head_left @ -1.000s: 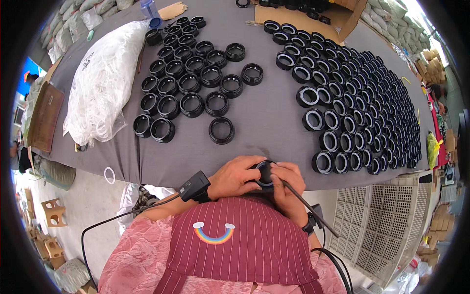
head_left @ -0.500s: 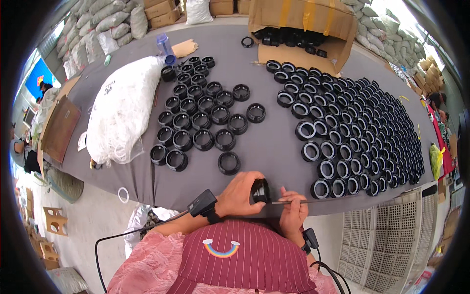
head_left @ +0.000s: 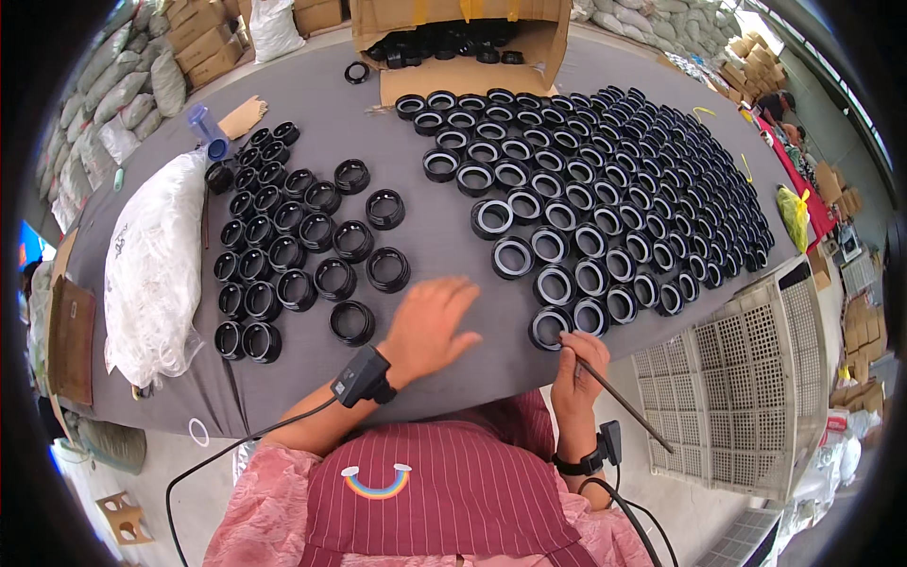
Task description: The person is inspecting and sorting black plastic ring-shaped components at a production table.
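My left hand (head_left: 430, 326) is held over the grey tabletop with its fingers spread and nothing in them. To its left lies a black ring-shaped part (head_left: 352, 323), apart from the hand. At the table's near edge, my right hand (head_left: 574, 373) is closed round a thin dark rod (head_left: 628, 411) that slants down to the right. Its fingertips are at the rim of a black ring with a pale inner edge (head_left: 550, 328), at the near left corner of the large right group. Whether the fingers also pinch that ring cannot be told.
Many such black rings (head_left: 590, 276) stand close together at right, with a smaller group (head_left: 286, 252) at left. A bulging white bag (head_left: 156, 265), a clear blue cup (head_left: 205, 128) and an opened carton (head_left: 425, 88) surround them. A pale plastic crate (head_left: 732, 378) stands beyond the near right edge.
My left hand has let go of the black ring and opened. My right hand, still with the rod, has moved to the right group's near corner. The view has swung right.
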A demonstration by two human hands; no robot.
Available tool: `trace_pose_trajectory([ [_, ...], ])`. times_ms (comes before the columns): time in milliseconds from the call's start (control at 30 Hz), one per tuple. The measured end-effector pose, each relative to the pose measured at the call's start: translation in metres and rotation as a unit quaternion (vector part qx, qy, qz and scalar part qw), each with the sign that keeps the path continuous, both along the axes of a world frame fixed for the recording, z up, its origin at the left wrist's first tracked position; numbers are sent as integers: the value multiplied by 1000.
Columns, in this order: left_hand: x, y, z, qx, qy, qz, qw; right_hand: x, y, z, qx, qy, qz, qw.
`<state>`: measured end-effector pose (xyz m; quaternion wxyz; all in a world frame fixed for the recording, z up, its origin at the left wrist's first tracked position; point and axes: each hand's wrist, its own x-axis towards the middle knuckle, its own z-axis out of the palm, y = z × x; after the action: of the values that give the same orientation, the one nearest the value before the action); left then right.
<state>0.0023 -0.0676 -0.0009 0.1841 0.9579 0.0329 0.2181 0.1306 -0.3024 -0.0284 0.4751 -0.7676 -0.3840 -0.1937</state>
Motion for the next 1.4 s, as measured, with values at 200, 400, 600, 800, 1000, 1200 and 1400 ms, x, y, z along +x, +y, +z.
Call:
trace_pose_trajectory([
  [200,-8,-39,-14,-139,-12,-41,989,-11,25,-5,-85,44,120,988],
  [400,-65,-27,-22,-220,29,-7,975,-61,60,-6,-28,202,308,929],
  [600,-107,-21,-30,-225,-18,49,973,-72,74,-9,36,275,372,886],
  [800,-106,-17,-27,-185,-28,-2,982,-75,76,-2,1,235,373,898],
  [1000,-107,-15,-30,-191,-10,-5,981,-65,73,12,-42,187,349,917],
  [1200,-106,-14,-33,-211,-14,-10,977,-69,86,11,-42,112,307,944],
  [1400,-105,-13,-35,-270,-32,11,962,-78,94,-11,15,186,370,910],
])
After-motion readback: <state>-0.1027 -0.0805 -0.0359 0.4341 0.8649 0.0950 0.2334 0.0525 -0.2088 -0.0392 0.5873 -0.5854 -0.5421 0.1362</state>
